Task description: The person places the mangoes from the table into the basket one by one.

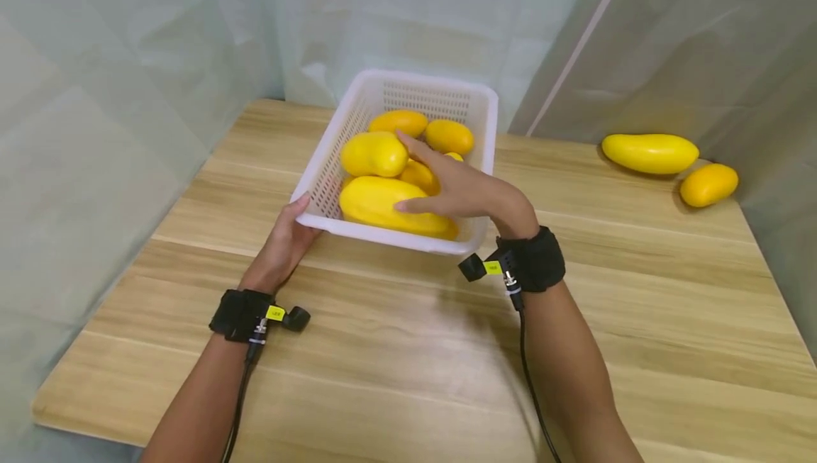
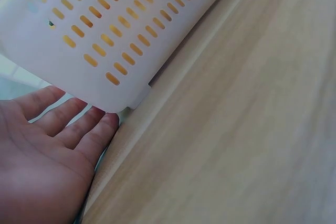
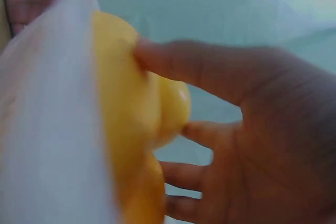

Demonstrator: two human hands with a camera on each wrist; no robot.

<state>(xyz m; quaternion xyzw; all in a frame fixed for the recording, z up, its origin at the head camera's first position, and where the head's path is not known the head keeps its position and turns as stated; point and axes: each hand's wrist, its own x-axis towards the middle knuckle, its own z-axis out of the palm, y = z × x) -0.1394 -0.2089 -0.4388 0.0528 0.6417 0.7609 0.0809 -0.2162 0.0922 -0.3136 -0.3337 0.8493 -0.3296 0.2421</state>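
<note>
A white perforated plastic basket [image 1: 319,172] stands at the back of the table with several yellow and orange mango-like fruits in it. At its near left corner, my left hand [image 1: 284,240] holds it, thumb at the rim; in the left wrist view the fingers [image 2: 94,135] extend against the outer wall's edge. My right hand [image 1: 462,183] reaches over the basket with fingers spread. Its thumb touches a long yellow fruit [image 1: 383,204] at the front, and its index fingertip meets a knobbly yellow fruit [image 1: 367,154]. Behind lie two orange fruits [image 1: 449,137]; the hand partly hides others.
At the table's back right, a long yellow fruit [image 1: 651,153] lies beside a smaller orange one [image 1: 708,185]. Pale sheeting [image 1: 408,16] hangs behind and beside the wooden table [image 1: 383,349]. Cables [image 1: 530,371] run from both wrist straps along the forearms.
</note>
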